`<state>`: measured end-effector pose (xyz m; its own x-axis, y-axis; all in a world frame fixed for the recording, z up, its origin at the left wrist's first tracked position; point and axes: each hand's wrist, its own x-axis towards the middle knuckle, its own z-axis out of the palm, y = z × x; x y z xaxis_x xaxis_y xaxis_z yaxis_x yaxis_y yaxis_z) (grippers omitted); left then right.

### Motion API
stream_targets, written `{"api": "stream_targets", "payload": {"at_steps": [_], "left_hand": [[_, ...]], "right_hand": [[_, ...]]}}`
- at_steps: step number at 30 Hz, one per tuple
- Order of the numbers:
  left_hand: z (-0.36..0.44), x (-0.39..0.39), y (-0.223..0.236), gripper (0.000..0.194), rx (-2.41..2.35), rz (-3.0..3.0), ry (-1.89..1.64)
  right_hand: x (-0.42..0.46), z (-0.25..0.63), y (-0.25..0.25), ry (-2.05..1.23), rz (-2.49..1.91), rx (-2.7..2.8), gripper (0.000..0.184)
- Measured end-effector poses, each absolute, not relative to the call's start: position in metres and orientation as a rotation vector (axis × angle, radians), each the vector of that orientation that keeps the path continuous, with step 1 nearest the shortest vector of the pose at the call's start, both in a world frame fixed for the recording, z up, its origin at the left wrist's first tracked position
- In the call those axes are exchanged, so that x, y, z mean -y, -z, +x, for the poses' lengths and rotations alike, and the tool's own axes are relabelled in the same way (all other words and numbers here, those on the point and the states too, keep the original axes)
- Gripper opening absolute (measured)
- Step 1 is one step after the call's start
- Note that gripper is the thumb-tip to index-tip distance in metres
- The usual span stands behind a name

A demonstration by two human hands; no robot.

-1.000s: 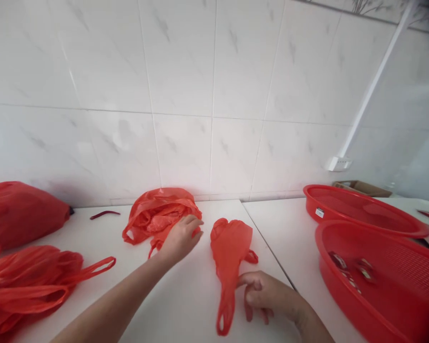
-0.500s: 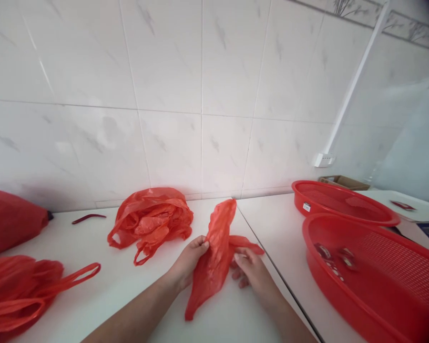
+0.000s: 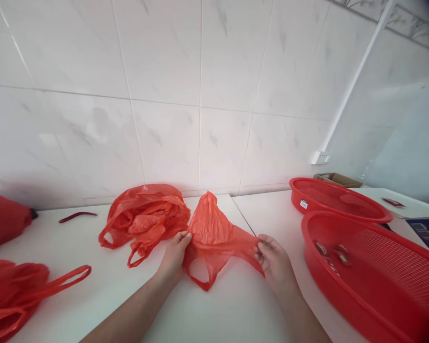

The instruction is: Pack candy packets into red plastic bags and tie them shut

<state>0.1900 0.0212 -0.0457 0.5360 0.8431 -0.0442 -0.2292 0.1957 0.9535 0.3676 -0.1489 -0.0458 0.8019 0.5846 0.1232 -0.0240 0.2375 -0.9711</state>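
Note:
A thin red plastic bag [image 3: 210, 224] is stretched sideways above the white table [image 3: 232, 309], one handle loop hanging toward me. My left hand [image 3: 175, 252] pinches its left edge between thumb and fingers. On the other side, my right hand [image 3: 273, 259] grips the bag's right part and holds it drawn out. Just behind my left hand lies a crumpled heap of red plastic bags [image 3: 146, 221], with a loop trailing to the front.
Two red plastic baskets stand at right; the nearer basket [image 3: 375, 281] holds several small wrapped packets [image 3: 341, 255], and the farther basket [image 3: 339, 200] sits behind it. At left are a knotted red bag [image 3: 17, 290], a dark red curved strip [image 3: 77, 216] and a larger red bundle [image 3: 7, 219].
My left hand left the heap and took hold of the single red bag. Both hands turned it and spread it sideways, my right hand moving outward. The view shifted slightly right.

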Motion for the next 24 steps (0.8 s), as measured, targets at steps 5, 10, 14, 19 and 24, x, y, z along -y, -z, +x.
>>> {"api": "stream_targets", "payload": {"at_steps": [5, 10, 14, 19, 24], "left_hand": [[0.185, 0.000, 0.038, 0.039, -0.653, 1.733, -1.212], [0.195, 0.023, 0.045, 0.070, -0.395, 2.185, -0.897], [0.201, 0.018, 0.050, 0.028, -0.553, 1.940, -0.734], [0.192, 0.023, 0.031, 0.014, -0.409, 1.518, -0.515], [0.187, 0.032, 0.021, 0.019, -0.203, 1.078, -0.361]], "right_hand": [[0.153, 0.344, 0.032, -0.264, -1.431, 0.499, 0.021], [0.150, 0.306, 0.032, -0.075, -1.518, 0.751, 0.018], [0.150, 0.298, 0.039, 0.019, -1.516, 0.831, 0.015], [0.147, 0.302, 0.038, 0.034, -1.612, 1.131, 0.010], [0.145, 0.317, 0.035, 0.008, -1.874, 1.040, 0.024]]}}
